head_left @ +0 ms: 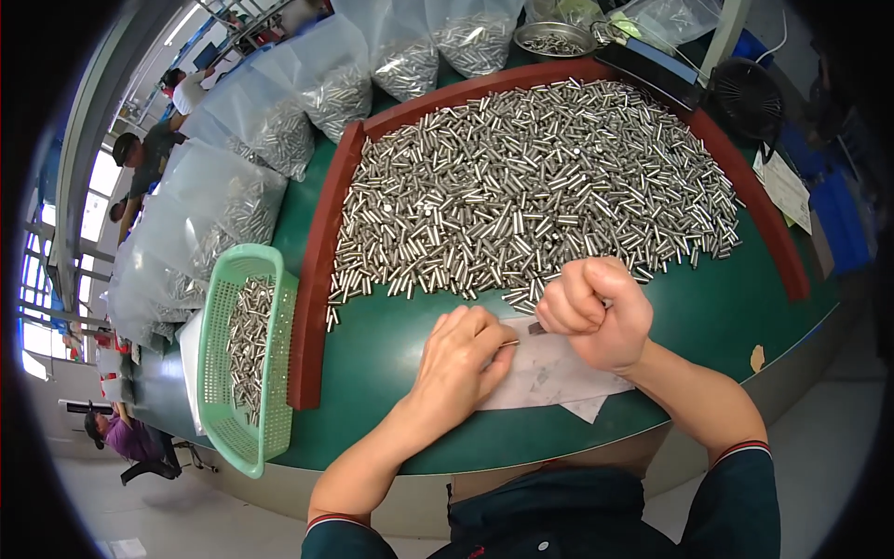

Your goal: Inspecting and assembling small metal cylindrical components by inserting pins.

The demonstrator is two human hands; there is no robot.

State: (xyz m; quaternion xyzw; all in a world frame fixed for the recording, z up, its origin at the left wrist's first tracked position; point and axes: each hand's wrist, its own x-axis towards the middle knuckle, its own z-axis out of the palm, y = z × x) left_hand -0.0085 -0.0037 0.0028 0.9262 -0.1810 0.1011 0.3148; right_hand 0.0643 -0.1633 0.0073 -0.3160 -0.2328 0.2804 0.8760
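A broad heap of short silver metal pins (521, 186) covers the green table in front of me. My left hand (456, 359) is closed over a white paper sheet (531, 377), and the shiny end of a small metal pin (510, 343) shows between thumb and fingers. Just to its right, my right hand (598, 312) makes a fist above the sheet, close to the heap's near edge. Whatever that fist holds is hidden by the curled fingers. A small dark piece (536, 328) shows right beside its lower fingers; whether they touch it is unclear.
Dark red wooden strips (321, 279) border the heap. At left stands a green plastic basket (216, 373) partly filled with pins. Clear bags of pins (279, 130) line the far left edge. A metal bowl (556, 39) and a black fan (747, 98) stand behind. People work at far left.
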